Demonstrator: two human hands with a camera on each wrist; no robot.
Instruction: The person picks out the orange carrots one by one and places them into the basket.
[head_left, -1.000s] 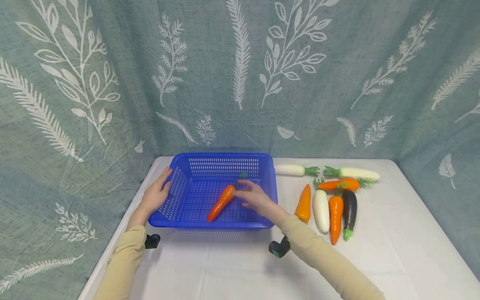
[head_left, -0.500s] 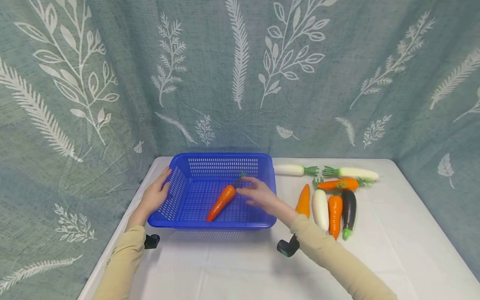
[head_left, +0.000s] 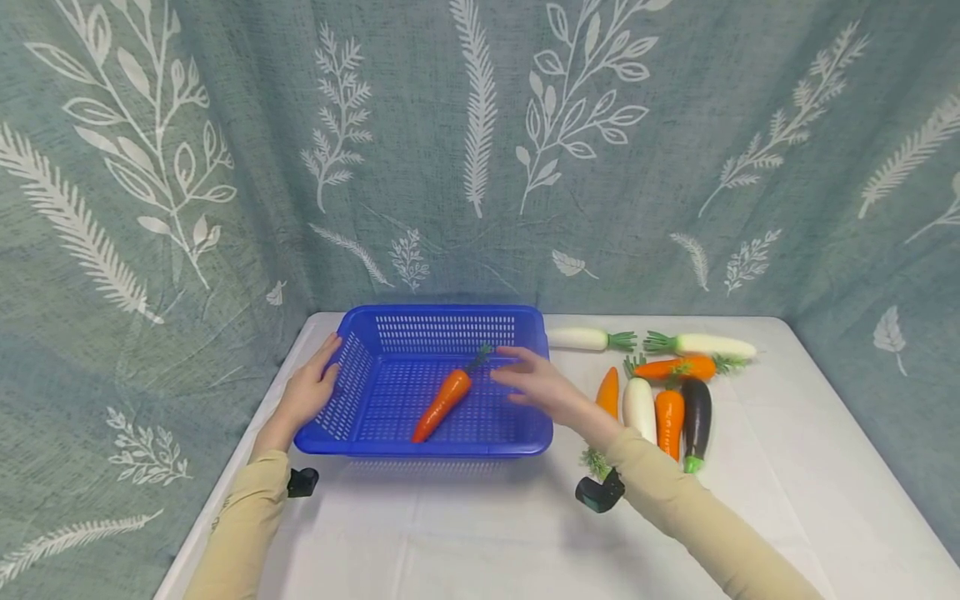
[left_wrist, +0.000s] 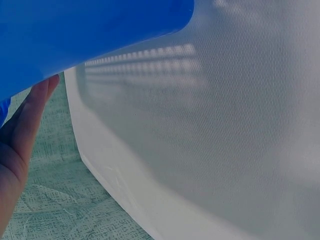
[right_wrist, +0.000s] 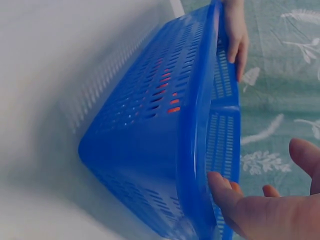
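A blue slotted basket (head_left: 420, 448) stands on the white table, with one orange carrot (head_left: 444, 403) lying slantwise on its floor, leaves pointing to the back right. My left hand (head_left: 303, 398) rests on the left rim with its fingers fairly straight and its thumb over the inner side. In the left wrist view its fingers (left_wrist: 31, 117) reach up to the basket's edge. My right hand (head_left: 540, 385) hovers over the right side of the basket, fingers spread and lightly bent, holding nothing. The right wrist view shows its fingertips apart, close to the basket rim (right_wrist: 192, 165).
Right of the basket lie white radishes (head_left: 701, 346), several loose carrots (head_left: 670, 421) and a dark eggplant (head_left: 697, 417). My right sleeve (head_left: 675, 500) partly covers this group. A patterned green curtain (head_left: 450, 167) hangs behind and beside the table (head_left: 450, 533).
My right hand has drawn back to the right, away from the carrot in the basket, and its fingers have spread apart. The carrot and my left hand stay where they were.
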